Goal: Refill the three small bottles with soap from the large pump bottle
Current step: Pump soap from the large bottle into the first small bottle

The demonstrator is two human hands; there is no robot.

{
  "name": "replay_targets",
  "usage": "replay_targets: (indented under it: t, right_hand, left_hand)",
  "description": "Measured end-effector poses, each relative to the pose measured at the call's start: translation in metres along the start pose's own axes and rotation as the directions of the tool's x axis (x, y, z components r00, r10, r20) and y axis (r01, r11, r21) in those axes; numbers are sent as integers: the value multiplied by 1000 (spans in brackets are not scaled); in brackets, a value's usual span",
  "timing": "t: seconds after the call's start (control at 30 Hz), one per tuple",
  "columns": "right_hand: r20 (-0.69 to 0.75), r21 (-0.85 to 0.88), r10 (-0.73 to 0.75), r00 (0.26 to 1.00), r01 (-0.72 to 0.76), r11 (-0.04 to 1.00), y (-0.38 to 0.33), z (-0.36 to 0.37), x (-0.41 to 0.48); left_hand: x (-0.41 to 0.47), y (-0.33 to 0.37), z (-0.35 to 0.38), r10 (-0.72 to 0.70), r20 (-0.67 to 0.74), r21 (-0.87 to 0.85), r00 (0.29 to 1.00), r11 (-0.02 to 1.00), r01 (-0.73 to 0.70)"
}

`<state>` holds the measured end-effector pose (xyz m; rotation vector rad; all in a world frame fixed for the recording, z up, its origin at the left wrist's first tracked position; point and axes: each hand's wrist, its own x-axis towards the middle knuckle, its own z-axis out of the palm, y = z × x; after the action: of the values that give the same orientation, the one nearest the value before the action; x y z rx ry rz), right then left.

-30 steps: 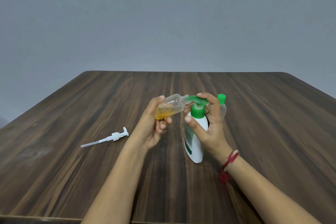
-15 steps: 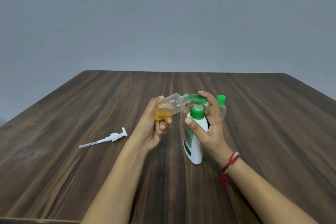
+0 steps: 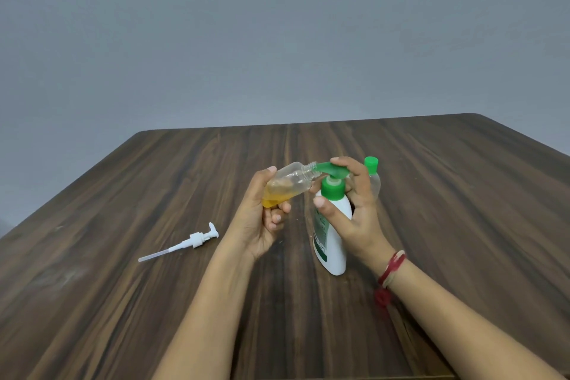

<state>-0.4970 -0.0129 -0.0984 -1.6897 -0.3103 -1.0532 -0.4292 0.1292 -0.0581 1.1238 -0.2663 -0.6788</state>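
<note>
The small clear bottle (image 3: 290,183) is held tilted above the table, its open threaded neck pointing right and slightly up, meeting the tip of the green nozzle (image 3: 327,168). Amber soap (image 3: 273,196) pools in its lower end, filling roughly the bottom third; the rest of it is clear. The left hand (image 3: 262,222) grips this bottle around its base, thumb along the far side and fingers curled under it.

The large pump bottle (image 3: 331,241) stands upright on the table just right of the left hand, white with a green collar and a green label on its side. How much soap it holds cannot be told through the opaque wall. The right hand (image 3: 357,213) wraps it near the top: the thumb lies across the front below the collar and the fingers curl over the pump head from behind.

A 2nd small bottle (image 3: 373,176) with a green cap stands just behind the right hand, mostly hidden; its body looks clear, its contents unreadable.

A loose white pump (image 3: 192,241) with its dip tube lies flat well to the left of the left hand. A red thread band (image 3: 390,270) circles the right wrist.

The wooden table (image 3: 108,302) runs wide on both sides, its far edge well beyond the bottles, and bare wood lies between the hands and the near edge
</note>
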Motion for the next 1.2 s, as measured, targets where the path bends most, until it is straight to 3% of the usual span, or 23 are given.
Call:
replay_targets:
  t: [0.63, 0.9, 1.03, 1.13, 1.2]
  right_hand:
    - [56, -38, 1, 998, 1, 999, -5, -3, 3]
    - [49, -41, 45, 998, -43, 998, -8, -8, 7]
    - [32, -21, 138, 990, -138, 990, -25, -18, 24]
    - [-29, -190, 214, 976, -216, 958, -47, -23, 52]
    - [33, -351, 314, 949, -283, 892, -60, -23, 72]
  left_hand:
    - [1, 1, -2, 27, 16, 13, 1000, 1000, -27]
    - [0, 1, -2, 21, 20, 7, 1000, 1000, -21]
    - [0, 2, -2, 30, 16, 10, 999, 999, -30]
    - [-1, 3, -1, 48, 20, 20, 999, 999, -49]
    - [-1, 3, -1, 57, 29, 13, 998, 998, -58]
